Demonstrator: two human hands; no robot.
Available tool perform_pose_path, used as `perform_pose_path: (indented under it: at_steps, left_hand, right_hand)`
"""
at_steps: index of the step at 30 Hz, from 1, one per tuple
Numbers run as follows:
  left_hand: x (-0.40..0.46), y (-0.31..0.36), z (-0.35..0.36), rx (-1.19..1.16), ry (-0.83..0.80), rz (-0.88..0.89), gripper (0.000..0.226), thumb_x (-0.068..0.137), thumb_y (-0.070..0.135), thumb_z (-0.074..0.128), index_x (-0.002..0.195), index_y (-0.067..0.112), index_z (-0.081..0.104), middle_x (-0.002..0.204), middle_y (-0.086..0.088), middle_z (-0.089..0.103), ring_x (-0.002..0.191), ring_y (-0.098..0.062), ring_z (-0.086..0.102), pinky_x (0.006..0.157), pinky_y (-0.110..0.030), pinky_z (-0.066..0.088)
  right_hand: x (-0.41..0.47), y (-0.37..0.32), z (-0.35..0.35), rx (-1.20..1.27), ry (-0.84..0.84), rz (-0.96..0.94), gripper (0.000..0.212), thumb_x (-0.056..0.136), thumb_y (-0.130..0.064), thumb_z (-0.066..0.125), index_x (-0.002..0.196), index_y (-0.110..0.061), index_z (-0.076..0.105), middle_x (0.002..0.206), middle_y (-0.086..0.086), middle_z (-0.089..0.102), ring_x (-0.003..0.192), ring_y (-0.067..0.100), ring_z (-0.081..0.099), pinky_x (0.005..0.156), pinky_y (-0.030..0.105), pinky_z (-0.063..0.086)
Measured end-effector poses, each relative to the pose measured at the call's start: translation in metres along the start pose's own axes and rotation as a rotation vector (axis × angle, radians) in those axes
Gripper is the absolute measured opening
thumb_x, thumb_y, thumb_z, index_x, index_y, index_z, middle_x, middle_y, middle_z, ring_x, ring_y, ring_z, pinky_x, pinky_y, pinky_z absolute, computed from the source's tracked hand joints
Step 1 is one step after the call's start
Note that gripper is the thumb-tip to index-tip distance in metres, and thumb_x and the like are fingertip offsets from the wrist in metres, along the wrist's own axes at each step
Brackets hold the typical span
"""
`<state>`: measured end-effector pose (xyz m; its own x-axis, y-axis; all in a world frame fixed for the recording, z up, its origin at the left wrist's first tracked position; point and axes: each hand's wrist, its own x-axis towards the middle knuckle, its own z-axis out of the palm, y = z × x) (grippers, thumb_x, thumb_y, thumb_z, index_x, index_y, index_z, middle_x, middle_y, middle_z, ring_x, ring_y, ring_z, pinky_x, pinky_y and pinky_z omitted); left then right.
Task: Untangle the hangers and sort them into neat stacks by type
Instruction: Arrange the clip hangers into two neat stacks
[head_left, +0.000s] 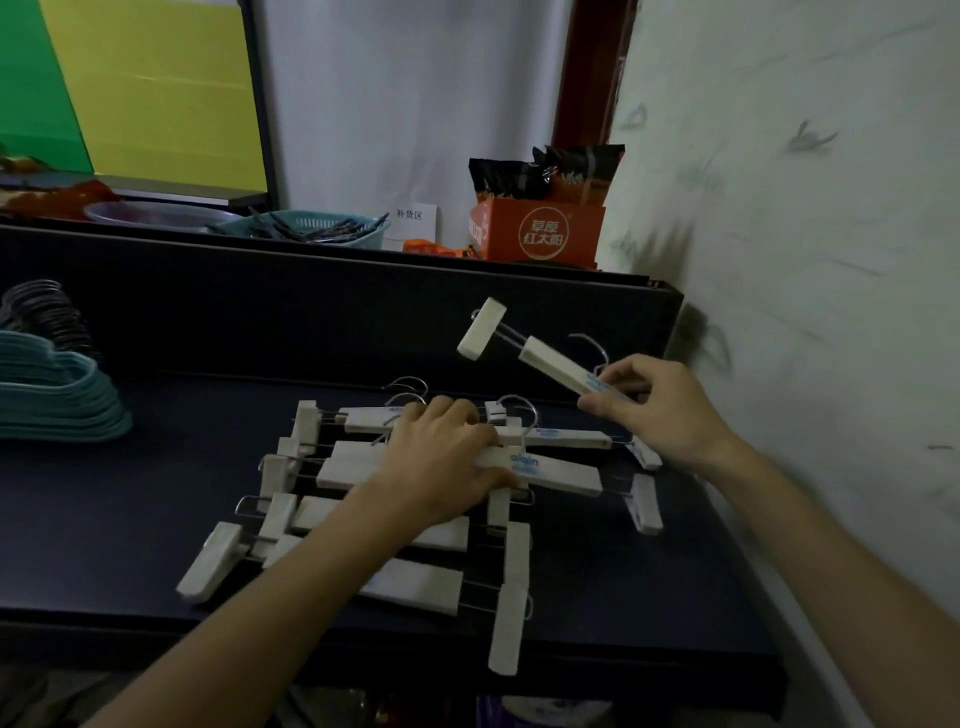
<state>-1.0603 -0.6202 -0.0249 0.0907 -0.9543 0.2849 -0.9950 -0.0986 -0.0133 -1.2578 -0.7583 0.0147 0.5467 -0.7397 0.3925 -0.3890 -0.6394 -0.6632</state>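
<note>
My right hand (662, 410) grips one white wooden clip hanger (550, 358) by its bar, lifted clear and tilted so its clips won't snag. My left hand (441, 462) lies flat, fingers spread, pressing on the loose pile of matching white clip hangers (395, 519) in the middle of the dark bench (649, 597), likely to keep them from dragging along. At far left, the teal plastic hangers (57, 400) already sit in a neat stack.

white clip hangers (545, 475) piled, teal hangers (57, 400) stacked left
</note>
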Motion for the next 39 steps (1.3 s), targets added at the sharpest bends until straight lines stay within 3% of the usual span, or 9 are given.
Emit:
perform_pose_path:
  at_steps: [3, 8, 14, 19, 23, 28, 34, 39]
  left_hand:
    - [0.004, 0.013, 0.007, 0.037, -0.023, -0.023, 0.059, 0.084, 0.071, 0.041, 0.128, 0.033, 0.052, 0.13, 0.004, 0.047, 0.124, -0.019, 0.039, 0.108, -0.04, 0.027]
    - [0.0, 0.016, 0.012, 0.059, 0.0, -0.069, 0.059, 0.084, 0.071, 0.042, 0.129, 0.034, 0.05, 0.134, 0.005, 0.05, 0.124, -0.019, 0.045, 0.104, -0.041, 0.029]
    - [-0.017, -0.007, 0.011, 0.043, -0.035, -0.148, 0.074, 0.079, 0.079, 0.038, 0.139, 0.035, 0.037, 0.147, 0.003, 0.038, 0.136, -0.021, 0.031, 0.111, -0.041, 0.019]
    - [-0.045, -0.047, 0.003, -0.017, -0.007, -0.247, 0.106, 0.057, 0.096, 0.007, 0.14, 0.038, 0.035, 0.146, 0.009, 0.041, 0.133, -0.017, 0.038, 0.108, -0.04, 0.027]
    - [-0.056, -0.069, -0.002, -0.041, -0.048, -0.304, 0.094, 0.065, 0.09, 0.022, 0.142, 0.038, 0.033, 0.145, 0.007, 0.042, 0.132, -0.017, 0.04, 0.107, -0.04, 0.028]
    - [-0.06, -0.078, 0.006, -0.105, -0.007, -0.233, 0.089, 0.067, 0.088, 0.016, 0.139, 0.04, 0.037, 0.138, 0.011, 0.049, 0.127, -0.014, 0.046, 0.104, -0.037, 0.033]
    - [-0.059, -0.086, 0.004, -0.143, 0.022, -0.199, 0.089, 0.065, 0.089, 0.023, 0.132, 0.035, 0.046, 0.132, 0.011, 0.054, 0.122, -0.012, 0.049, 0.102, -0.035, 0.034]
    - [-0.06, -0.097, 0.006, -0.183, 0.027, -0.145, 0.078, 0.073, 0.085, 0.034, 0.133, 0.036, 0.044, 0.133, 0.011, 0.053, 0.122, -0.012, 0.049, 0.103, -0.034, 0.033]
  right_hand:
    - [-0.011, 0.006, 0.009, -0.046, -0.054, -0.001, 0.029, 0.071, -0.039, 0.079, 0.091, -0.024, 0.065, 0.099, -0.002, 0.064, 0.093, 0.013, 0.061, 0.083, 0.036, 0.054]
    - [-0.019, 0.014, 0.026, -0.088, -0.128, -0.011, 0.028, 0.073, -0.038, 0.078, 0.094, -0.024, 0.065, 0.1, -0.008, 0.059, 0.094, 0.005, 0.055, 0.078, 0.02, 0.045]
    - [-0.012, 0.026, 0.034, -0.088, -0.228, 0.002, 0.027, 0.072, -0.046, 0.075, 0.089, -0.028, 0.065, 0.104, -0.011, 0.059, 0.1, 0.005, 0.054, 0.088, 0.03, 0.047]
    - [-0.008, 0.032, 0.036, -0.197, -0.339, 0.008, 0.026, 0.072, -0.041, 0.078, 0.091, -0.03, 0.062, 0.108, -0.011, 0.056, 0.105, 0.009, 0.053, 0.094, 0.028, 0.042]
    - [-0.008, 0.03, 0.046, -0.229, -0.372, 0.009, 0.026, 0.074, -0.041, 0.077, 0.093, -0.031, 0.061, 0.111, -0.01, 0.056, 0.106, 0.009, 0.053, 0.096, 0.028, 0.042]
    - [-0.005, 0.019, 0.049, -0.261, -0.371, 0.018, 0.024, 0.074, -0.047, 0.074, 0.091, -0.035, 0.061, 0.11, -0.014, 0.056, 0.107, 0.007, 0.053, 0.096, 0.03, 0.042]
    - [-0.017, -0.004, 0.055, -0.235, -0.352, 0.021, 0.056, 0.063, -0.07, 0.058, 0.11, -0.039, 0.056, 0.12, -0.018, 0.051, 0.112, 0.003, 0.048, 0.095, 0.025, 0.039]
    - [-0.011, -0.021, 0.073, -0.239, -0.294, -0.038, 0.051, 0.075, -0.064, 0.057, 0.119, -0.041, 0.051, 0.12, -0.019, 0.048, 0.11, 0.002, 0.047, 0.086, 0.02, 0.038]
